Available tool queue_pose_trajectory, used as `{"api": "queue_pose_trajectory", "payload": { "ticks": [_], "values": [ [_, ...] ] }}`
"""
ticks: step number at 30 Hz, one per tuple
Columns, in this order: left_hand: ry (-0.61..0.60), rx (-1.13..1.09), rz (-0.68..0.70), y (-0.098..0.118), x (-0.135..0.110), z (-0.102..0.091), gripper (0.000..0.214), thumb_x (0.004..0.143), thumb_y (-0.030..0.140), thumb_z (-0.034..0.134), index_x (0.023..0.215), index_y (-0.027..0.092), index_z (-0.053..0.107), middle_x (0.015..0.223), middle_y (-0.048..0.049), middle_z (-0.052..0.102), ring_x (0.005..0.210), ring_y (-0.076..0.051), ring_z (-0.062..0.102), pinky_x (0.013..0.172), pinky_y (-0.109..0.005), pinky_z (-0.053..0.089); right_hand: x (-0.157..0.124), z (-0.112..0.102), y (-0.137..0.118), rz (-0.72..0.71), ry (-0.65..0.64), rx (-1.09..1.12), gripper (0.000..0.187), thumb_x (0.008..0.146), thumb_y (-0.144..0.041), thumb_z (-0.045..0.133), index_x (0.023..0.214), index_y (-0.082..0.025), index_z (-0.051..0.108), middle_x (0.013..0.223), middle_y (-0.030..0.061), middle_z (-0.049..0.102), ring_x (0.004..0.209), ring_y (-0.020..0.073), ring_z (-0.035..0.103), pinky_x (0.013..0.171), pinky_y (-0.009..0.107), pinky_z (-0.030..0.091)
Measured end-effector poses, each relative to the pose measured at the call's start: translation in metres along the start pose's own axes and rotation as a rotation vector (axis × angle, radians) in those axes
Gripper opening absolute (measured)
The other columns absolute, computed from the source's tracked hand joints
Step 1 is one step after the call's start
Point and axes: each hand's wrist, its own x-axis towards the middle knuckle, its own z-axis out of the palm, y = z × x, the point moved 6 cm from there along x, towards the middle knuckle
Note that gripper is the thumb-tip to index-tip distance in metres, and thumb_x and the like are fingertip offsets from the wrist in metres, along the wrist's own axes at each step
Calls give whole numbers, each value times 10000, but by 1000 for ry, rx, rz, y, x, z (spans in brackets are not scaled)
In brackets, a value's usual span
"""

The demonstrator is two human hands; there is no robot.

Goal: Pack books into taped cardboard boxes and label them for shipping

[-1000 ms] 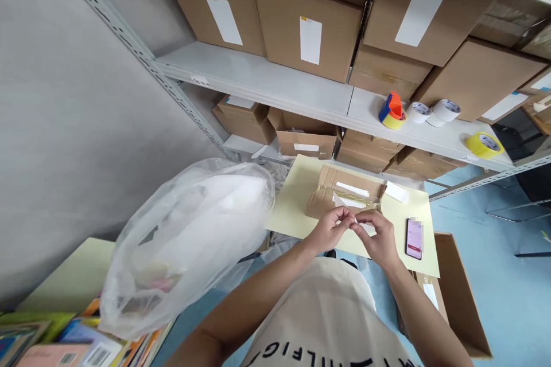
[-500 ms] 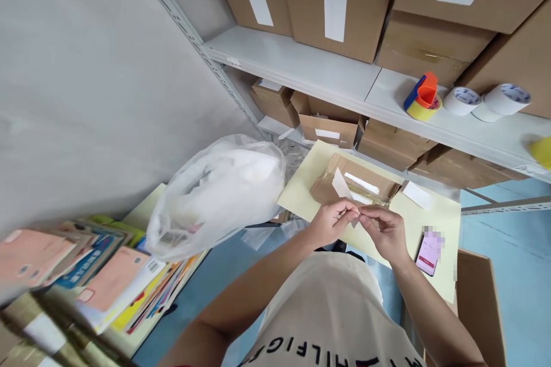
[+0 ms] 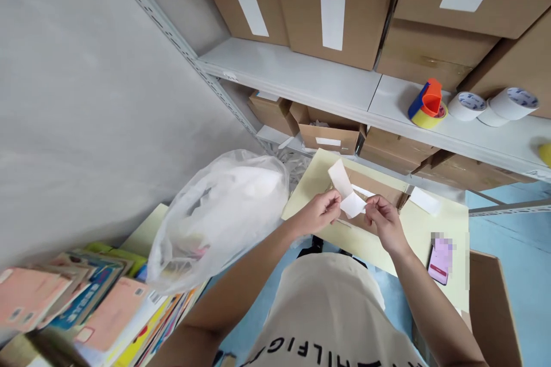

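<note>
My left hand [image 3: 317, 213] and my right hand [image 3: 384, 219] both pinch a white label [image 3: 348, 194] held up between them. One flap of the label stands up to the left, and the other part lies between my fingertips. Right behind the hands a flat cardboard parcel [image 3: 373, 188] with clear tape and a white strip lies on a pale yellow table [image 3: 447, 215]. Another loose white label [image 3: 424, 200] rests on the table to the right of the parcel.
A phone [image 3: 439, 266] lies on the table's right side. A large clear plastic bag [image 3: 219, 215] stands to the left, with stacked books [image 3: 90, 307] below it. Tape rolls [image 3: 469, 105] and a tape dispenser [image 3: 427, 104] sit on the white shelf [image 3: 310, 77] among cardboard boxes. An open box [image 3: 493, 309] stands at right.
The label's two parts have been pulled further apart, with one flap now standing up to the left. My hands have lifted slightly and my view has shifted.
</note>
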Motion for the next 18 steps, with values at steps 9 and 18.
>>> {"api": "queue_pose_trajectory", "payload": {
  "ticks": [9, 18],
  "values": [
    [270, 50, -297, -49, 30, -137, 151, 782, 171, 534, 650, 215, 476, 452, 75, 489, 418, -100, 463, 517, -248, 379, 23, -6, 5, 14, 348, -53, 272, 750, -465, 654, 739, -215, 547, 448, -86, 439, 400, 84, 366, 409, 227, 278],
    [790, 292, -203, -49, 46, -261, 129, 831, 278, 592, 860, 158, 631, 853, -63, 694, 1037, -291, 610, 928, -448, 448, 22, -8, 4, -9, 617, -35, 242, 706, -421, 682, 715, -214, 557, 445, -78, 451, 402, 96, 392, 400, 236, 285]
  ]
}}
